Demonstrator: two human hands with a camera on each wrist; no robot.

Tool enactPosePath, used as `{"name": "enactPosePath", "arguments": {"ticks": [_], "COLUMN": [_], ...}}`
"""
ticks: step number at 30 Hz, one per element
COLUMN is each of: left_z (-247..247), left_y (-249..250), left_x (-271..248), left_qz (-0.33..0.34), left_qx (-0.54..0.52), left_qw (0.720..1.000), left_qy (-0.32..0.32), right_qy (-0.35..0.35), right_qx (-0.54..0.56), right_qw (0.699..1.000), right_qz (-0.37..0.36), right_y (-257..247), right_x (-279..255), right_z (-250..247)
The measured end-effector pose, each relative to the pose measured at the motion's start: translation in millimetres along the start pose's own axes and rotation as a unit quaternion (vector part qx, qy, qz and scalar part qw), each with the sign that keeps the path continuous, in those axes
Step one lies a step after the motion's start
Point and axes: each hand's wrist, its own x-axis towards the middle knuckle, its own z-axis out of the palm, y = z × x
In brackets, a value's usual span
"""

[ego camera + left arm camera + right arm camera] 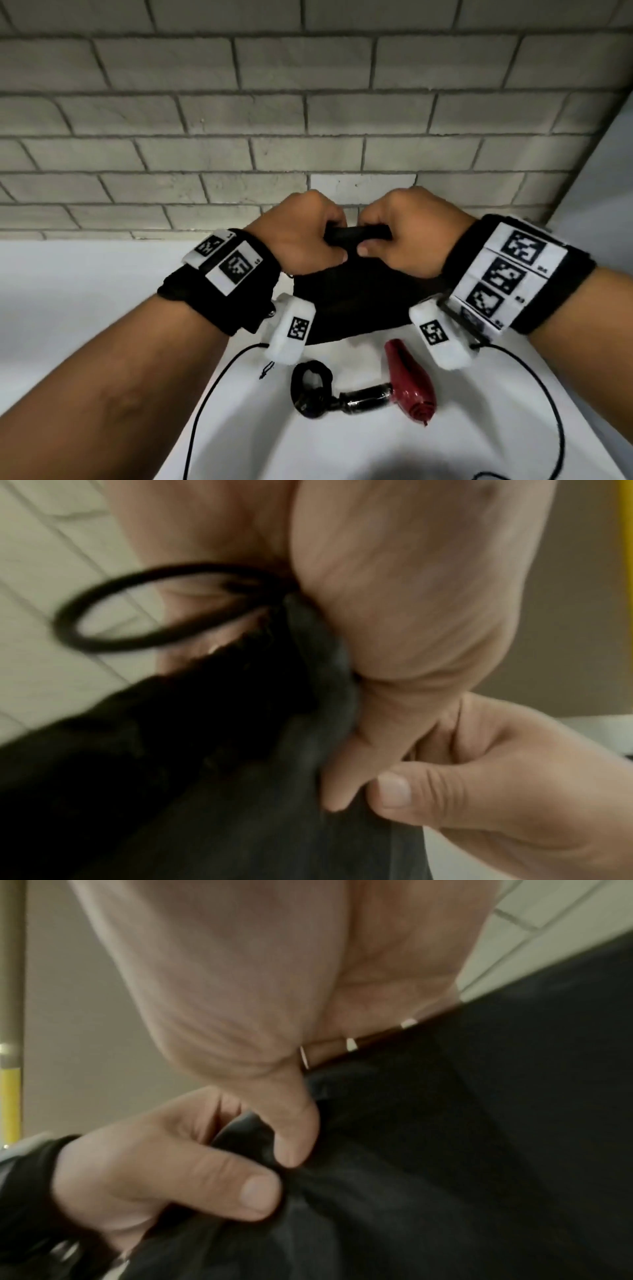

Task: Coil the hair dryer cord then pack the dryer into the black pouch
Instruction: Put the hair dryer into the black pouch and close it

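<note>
- Grey brick wall [239, 120] backs a white counter [85, 291].
- Left hand [298, 236] and right hand [404, 233] each pinch the pouch [356, 301] rim, thumbs nearly touching, holding it above the counter.
- Drawstring loop [143, 610] hangs beside the rim.
- Dryer [409, 377] lies on the counter near its front edge, cord [310, 387] coiled, outside the pouch.
- Wristband markers [507, 274]: no readable writing.

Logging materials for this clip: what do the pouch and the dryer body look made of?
Black pouch: soft matte fabric, apparently; it bunches and creases where the left hand and right hand grip it. Dryer: dark red glossy shell, probably plastic, showing highlights.
</note>
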Motion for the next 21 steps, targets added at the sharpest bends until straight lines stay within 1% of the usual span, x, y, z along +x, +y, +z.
{"name": "enactPosePath", "arguments": {"ticks": [1,2,3,4,5,6,8,9,10,11,12,13,14,15,16,17,18,19,20,21], "left_z": [-2,-2,-1,2,7,12,23,28,32,35,38,40,42,43,45,45,46,47,47,47], "left_y": [-7,-15,-25,-35,-43,-48,-50,-49,-47,-45,-43,-41,-38,-36,-34,-32,-31,-29,-27,-24], "left_x": [-3,-9,-16,-23,-30,-36,-40,-40,-39,-37,-35,-33,-31,-29,-28,-26,-25,-25,-26,-28], "left_qz": [-0.004,-0.005,-0.002,0.002,0.001,-0.007,-0.019,-0.016,-0.017,-0.02,-0.025,-0.029,-0.033,-0.037,-0.038,-0.036,-0.03,-0.02,-0.01,-0.002], "left_qx": [-0.069,-0.161,-0.255,-0.318,-0.35,-0.356,-0.291,-0.257,-0.242,-0.247,-0.257,-0.267,-0.27,-0.268,-0.259,-0.245,-0.229,-0.215,-0.206,-0.204], "left_qw": [0.997,0.986,0.965,0.946,0.935,0.933,0.955,0.963,0.965,0.96,0.954,0.948,0.945,0.944,0.944,0.946,0.949,0.952,0.955,0.957], "left_qy": [0.023,0.043,0.056,0.064,0.062,0.056,0.059,0.078,0.102,0.129,0.153,0.171,0.183,0.191,0.199,0.207,0.214,0.216,0.213,0.206], "right_qy": [0.011,0.018,0.024,0.028,0.028,0.029,0.031,0.032,0.038,0.056,0.092,0.154,0.216,0.259,0.272,0.245,0.192,0.135,0.087,0.063], "right_qx": [0.021,0.033,0.041,0.049,0.062,0.079,0.109,0.12,0.132,0.143,0.137,0.104,0.066,0.049,0.064,0.11,0.186,0.284,0.384,0.458], "right_qw": [1.0,0.999,0.999,0.998,0.998,0.996,0.994,0.992,0.99,0.988,0.985,0.98,0.967,0.953,0.945,0.946,0.948,0.934,0.904,0.872], "right_qz": [0.002,0.004,0.005,0.009,0.013,0.012,0.004,0.005,0.012,0.023,0.041,0.074,0.115,0.151,0.172,0.179,0.175,0.171,0.166,0.164], "right_y": [1,4,8,11,13,17,20,20,21,23,24,26,25,21,12,0,-12,-25,-34,-40], "right_x": [5,9,13,15,17,20,24,25,28,32,35,39,40,38,34,27,21,15,12,11], "right_z": [-2,-5,-9,-13,-17,-20,-25,-26,-26,-24,-21,-17,-13,-7,-1,7,16,26,34,41]}}
